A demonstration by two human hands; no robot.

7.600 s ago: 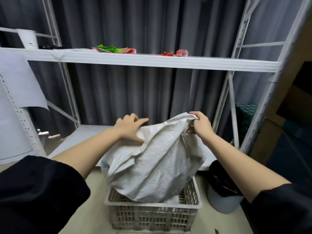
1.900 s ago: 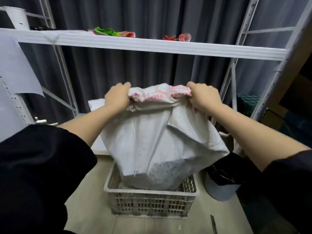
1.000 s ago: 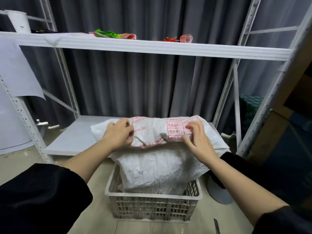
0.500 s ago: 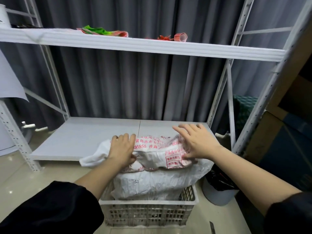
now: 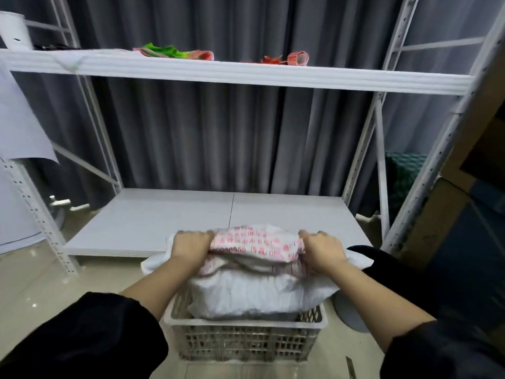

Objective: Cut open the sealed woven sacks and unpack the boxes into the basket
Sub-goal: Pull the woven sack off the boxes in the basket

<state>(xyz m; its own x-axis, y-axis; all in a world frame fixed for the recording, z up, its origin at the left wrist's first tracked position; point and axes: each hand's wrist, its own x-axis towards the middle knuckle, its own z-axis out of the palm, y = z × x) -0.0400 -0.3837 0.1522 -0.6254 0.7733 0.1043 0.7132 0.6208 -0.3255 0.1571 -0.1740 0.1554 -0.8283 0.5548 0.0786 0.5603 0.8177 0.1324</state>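
Right now your two black sleeves (image 5: 82, 337) frame the bottom of the view, and between them sits the basket (image 5: 246, 343), a pale slatted plastic crate on the tiled floor. Filling the basket and bulging above its rim is the white woven sack (image 5: 254, 296), its folded top printed in red characters. Your left hand (image 5: 188, 246) grips the sack's folded top at its left end, fingers curled over the fabric; your right hand (image 5: 322, 251) grips the same fold at its right end, knuckles up, fingers tucked into the cloth. No boxes show; whatever the sack holds is hidden inside it. Just right of the basket stands a round grey bin (image 5: 349, 313) with a black bag, partly behind your right arm. Beyond the basket lies the lower shelf (image 5: 191, 214) of a white metal rack, a bare grey board. Above the basket, higher on the rack, the upper shelf (image 5: 246, 75) carries a green and pink scrap (image 5: 175, 51) and a red and pink scrap (image 5: 289, 58). Behind the rack hangs a dark grey curtain (image 5: 218, 138).
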